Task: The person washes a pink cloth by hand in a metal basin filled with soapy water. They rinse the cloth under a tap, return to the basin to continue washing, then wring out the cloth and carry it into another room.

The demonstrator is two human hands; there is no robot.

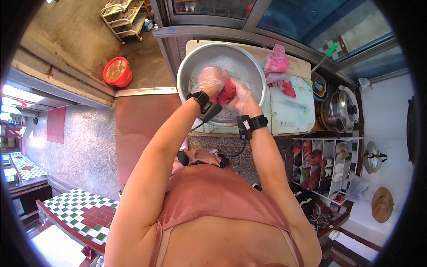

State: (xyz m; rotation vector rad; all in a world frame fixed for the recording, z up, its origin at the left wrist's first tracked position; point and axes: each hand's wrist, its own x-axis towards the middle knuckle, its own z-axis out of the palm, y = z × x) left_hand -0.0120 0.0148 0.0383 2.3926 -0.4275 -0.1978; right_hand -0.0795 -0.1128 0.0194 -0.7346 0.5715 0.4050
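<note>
A wide metal basin [182, 81] stands before me with sudsy water [235, 63] in it. Inside its rim, my left hand [210, 80] and my right hand [241, 94] grip a bunched red cloth [228, 92] between them. Thin clear plastic gloves cover both hands, and a black strapped device sits on each wrist. Part of the cloth is hidden by the fingers. To the right of the basin lies a bright pink cloth [277, 62] with a pale pattern, and below it a darker red cloth [288, 89] beside clear plastic film.
Under the basin is a white top [290, 111] with a leaf print. A lidded metal pot [339, 108] and a green-handled tool [331, 50] stand to its right. A shoe rack [330, 163] is lower right. Left, a red bucket [118, 71] sits near a wheeled cart [125, 21].
</note>
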